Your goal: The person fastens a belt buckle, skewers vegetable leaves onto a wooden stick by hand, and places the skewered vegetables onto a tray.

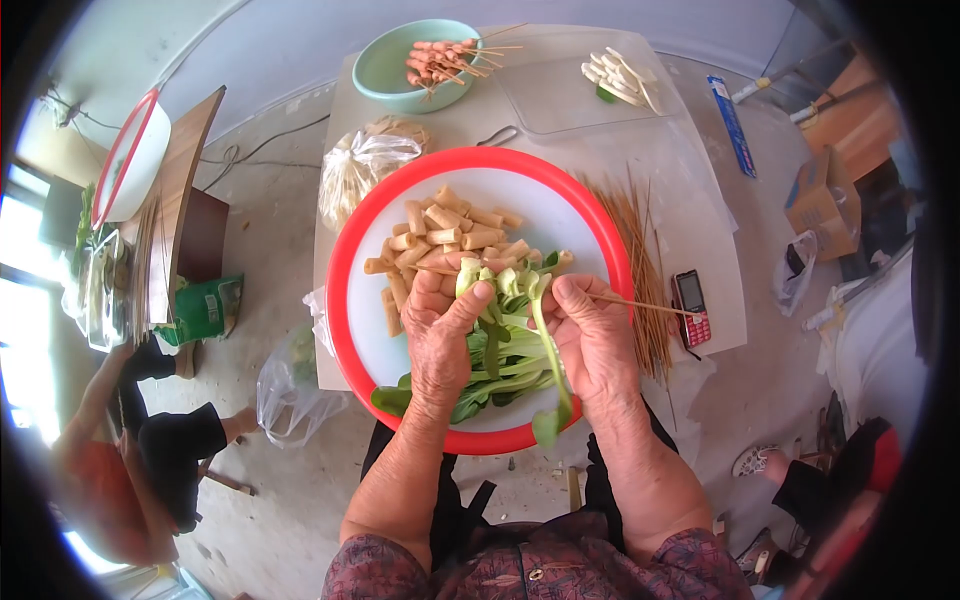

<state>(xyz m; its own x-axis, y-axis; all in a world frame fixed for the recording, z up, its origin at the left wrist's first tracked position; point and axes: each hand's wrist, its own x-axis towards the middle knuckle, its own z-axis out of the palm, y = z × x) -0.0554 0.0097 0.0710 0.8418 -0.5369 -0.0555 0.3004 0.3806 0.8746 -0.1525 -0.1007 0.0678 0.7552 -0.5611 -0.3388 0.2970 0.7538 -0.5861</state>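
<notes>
My left hand (441,325) is closed on pale green leafy vegetable (476,278) over the red-rimmed white basin (350,330). To its right, my right hand (592,338) pinches a thin wooden skewer (645,304), which points out to the right. A long green stem (550,350) hangs between the hands, its leaf low near the basin's front rim. Beneath them, more leafy greens (500,370) lie in the basin. Light brown tube-shaped pieces (440,235) are heaped behind the hands. The skewer's left end is partly hidden by the fingers and greens.
Loose skewers (640,240) and a red phone (692,310) lie right of the basin. Behind are a green bowl (375,65) of pink skewered pieces, a clear tray (560,110) and a plastic bag (365,165). Other people sit at left and right.
</notes>
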